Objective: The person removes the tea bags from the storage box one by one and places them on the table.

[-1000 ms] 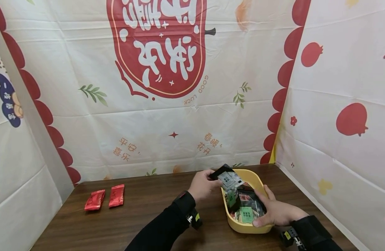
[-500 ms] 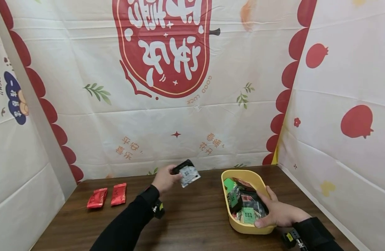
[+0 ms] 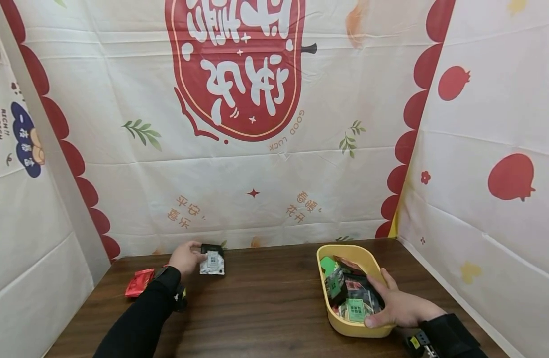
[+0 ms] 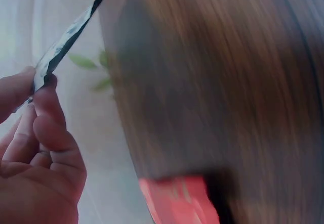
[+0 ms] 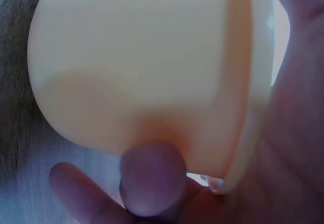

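My left hand (image 3: 186, 257) pinches a small black-and-silver sachet (image 3: 213, 261) by its edge, over the back left of the table. In the left wrist view the sachet (image 4: 63, 47) appears edge-on between thumb and fingers. A red packet (image 3: 139, 283) lies to the left of that hand; a second red one is mostly hidden behind the hand and sleeve. At the right, my right hand (image 3: 402, 304) grips the side of a yellow plastic basket (image 3: 355, 331), a finger pressed to its wall (image 5: 142, 42). Inside lie several dark packets with green labels (image 3: 356, 309).
The brown wooden table (image 3: 265, 303) reaches back to a white printed cloth (image 3: 256, 169). Similar cloth walls close off the left (image 3: 28, 223) and the right (image 3: 462, 238) sides. The basket stands near the right-hand wall.
My left hand has carried the sachet out from over the basket, leftward across the table to near the red packets. The right hand has kept its hold on the basket.
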Demonstrator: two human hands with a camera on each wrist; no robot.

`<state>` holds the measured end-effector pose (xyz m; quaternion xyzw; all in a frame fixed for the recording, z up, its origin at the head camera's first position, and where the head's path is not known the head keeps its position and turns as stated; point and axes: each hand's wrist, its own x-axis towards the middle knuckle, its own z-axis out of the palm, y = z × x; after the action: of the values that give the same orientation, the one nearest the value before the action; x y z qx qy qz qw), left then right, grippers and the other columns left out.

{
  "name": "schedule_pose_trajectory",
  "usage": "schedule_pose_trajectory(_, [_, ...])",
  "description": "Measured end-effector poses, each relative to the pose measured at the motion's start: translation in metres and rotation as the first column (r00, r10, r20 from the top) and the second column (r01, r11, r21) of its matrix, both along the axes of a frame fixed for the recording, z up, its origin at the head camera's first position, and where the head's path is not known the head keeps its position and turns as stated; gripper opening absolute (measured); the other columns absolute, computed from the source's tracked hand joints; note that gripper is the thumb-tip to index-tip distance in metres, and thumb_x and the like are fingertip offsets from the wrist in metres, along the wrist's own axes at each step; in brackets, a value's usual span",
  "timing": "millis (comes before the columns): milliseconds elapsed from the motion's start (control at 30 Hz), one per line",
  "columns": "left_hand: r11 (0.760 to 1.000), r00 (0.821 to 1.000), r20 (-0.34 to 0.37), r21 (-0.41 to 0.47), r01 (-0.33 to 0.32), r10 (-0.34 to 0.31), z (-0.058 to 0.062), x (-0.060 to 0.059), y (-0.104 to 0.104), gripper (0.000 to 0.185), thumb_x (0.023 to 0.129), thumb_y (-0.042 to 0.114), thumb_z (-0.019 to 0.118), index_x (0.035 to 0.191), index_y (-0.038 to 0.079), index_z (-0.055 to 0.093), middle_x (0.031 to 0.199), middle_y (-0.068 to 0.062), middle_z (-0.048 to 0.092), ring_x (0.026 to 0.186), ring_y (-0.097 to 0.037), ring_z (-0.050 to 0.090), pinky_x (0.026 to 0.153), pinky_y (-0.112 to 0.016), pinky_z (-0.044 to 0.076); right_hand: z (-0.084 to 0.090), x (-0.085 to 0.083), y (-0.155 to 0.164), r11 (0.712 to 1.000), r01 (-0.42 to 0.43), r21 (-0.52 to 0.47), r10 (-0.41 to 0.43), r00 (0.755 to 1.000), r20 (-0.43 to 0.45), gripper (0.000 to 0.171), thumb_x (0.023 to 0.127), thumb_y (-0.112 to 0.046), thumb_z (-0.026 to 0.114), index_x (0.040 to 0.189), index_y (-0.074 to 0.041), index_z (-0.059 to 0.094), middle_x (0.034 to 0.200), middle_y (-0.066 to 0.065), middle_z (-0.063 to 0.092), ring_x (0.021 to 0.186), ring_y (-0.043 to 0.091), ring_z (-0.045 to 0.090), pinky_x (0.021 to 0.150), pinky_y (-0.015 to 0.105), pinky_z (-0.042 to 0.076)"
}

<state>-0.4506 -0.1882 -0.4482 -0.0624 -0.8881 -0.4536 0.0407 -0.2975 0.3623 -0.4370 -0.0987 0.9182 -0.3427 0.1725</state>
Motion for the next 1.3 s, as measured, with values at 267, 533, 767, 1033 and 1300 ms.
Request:
schedule_pose_trajectory(267, [0.936, 0.996, -0.069, -0.345, -0.076, 0.056, -0.008, -0.008, -0.025, 0.042, 0.089, 0.01, 0.072, 0.12, -0.014, 0.059, 0.101, -0.024, 0.066, 0.093, -0.039, 0.062, 0.08, -0.05, 0.049, 0.0, 0.001, 0.0, 1.0, 0.011, -0.005, -0.011, 1.0, 0.011, 0.117, 0.082, -0.046, 0.08, 0.156, 0.006, 0.005, 0.147, 0.038, -0.026, 0.128, 0.07, 0.014, 0.097, 0.075, 0.025])
schedule_pose_trajectory(533, [0.861, 0.986, -0.14, -0.486, -0.152, 0.095, -0.007, -0.006, -0.022, 0.039, 0.082, 0.005, 0.075, 0.112, -0.015, 0.06, 0.1, -0.03, 0.065, 0.096, -0.046, 0.063, 0.084, -0.054, 0.05, 0.001, -0.001, -0.002, 1.0, 0.016, 0.018, -0.016, 1.0, 0.005, 0.117, 0.082, -0.046, 0.081, 0.156, 0.005, 0.007, 0.148, 0.038, -0.026, 0.128, 0.07, 0.012, 0.098, 0.076, 0.022])
schedule_pose_trajectory(767, [0.839, 0.989, -0.086, -0.523, -0.149, 0.122, -0.001, -0.003, -0.018, 0.031, 0.084, 0.003, 0.067, 0.11, -0.012, 0.06, 0.099, -0.029, 0.066, 0.091, -0.042, 0.064, 0.081, -0.055, 0.049, 0.003, 0.0, -0.003, 0.998, -0.004, 0.059, 0.005, 1.0, -0.016, 0.117, 0.081, -0.045, 0.082, 0.156, 0.006, 0.009, 0.148, 0.041, -0.022, 0.129, 0.07, 0.015, 0.098, 0.074, 0.025])
schedule_pose_trajectory(1033, [0.859, 0.995, -0.082, -0.504, -0.089, 0.056, 0.006, -0.005, -0.002, 0.047, 0.09, 0.008, 0.059, 0.131, -0.013, 0.054, 0.123, -0.032, 0.06, 0.111, -0.046, 0.058, 0.092, -0.058, 0.045, 0.011, 0.005, 0.002, 0.994, 0.054, 0.099, -0.05, 0.998, -0.042, 0.125, 0.078, -0.047, 0.083, 0.157, 0.003, 0.0, 0.15, 0.041, -0.017, 0.131, 0.069, 0.014, 0.097, 0.074, 0.028])
schedule_pose_trajectory(1300, [0.88, 0.987, -0.138, -0.476, 0.003, -0.078, 0.008, 0.006, 0.028, 0.043, 0.095, 0.01, 0.056, 0.133, -0.01, 0.054, 0.118, -0.026, 0.063, 0.1, -0.039, 0.064, 0.085, -0.054, 0.049, 0.01, 0.015, 0.011, 0.994, 0.043, 0.102, -0.035, 0.996, -0.079, 0.129, 0.075, -0.045, 0.086, 0.151, 0.015, 0.001, 0.151, 0.043, 0.005, 0.135, 0.058, 0.023, 0.102, 0.07, 0.026])
